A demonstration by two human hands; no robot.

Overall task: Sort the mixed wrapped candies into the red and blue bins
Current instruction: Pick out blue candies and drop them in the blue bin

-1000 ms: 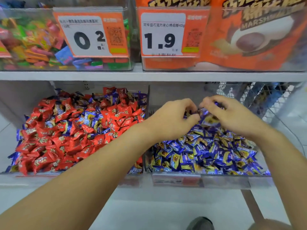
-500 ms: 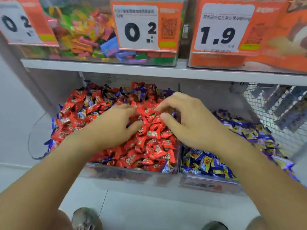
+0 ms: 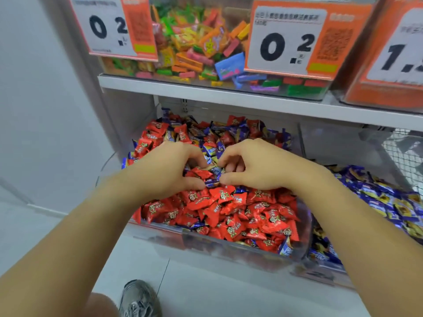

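Both hands in the red bin [image 3: 229, 250]: left hand [image 3: 164, 172] and right hand [image 3: 254, 168] each pinch blue candies [image 3: 212, 181] between them, red candies [image 3: 229, 209] just below.

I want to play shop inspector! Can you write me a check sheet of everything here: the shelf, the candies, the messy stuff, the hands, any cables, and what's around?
Surface: white metal shelf above, two clear plastic bins below it.
Job's things: left clear bin holds mostly red wrapped candies with blue wrapped candies mixed in at the back; right clear bin holds blue-and-yellow wrapped candies.
Clutter: nothing seen.
Hands: left hand and right hand both dig into the left bin, fingers curled round candies at the middle.
Cables: nothing seen.
Surroundings: upper clear bin of multicoloured sweets, orange price tags, grey shoe on the white floor.
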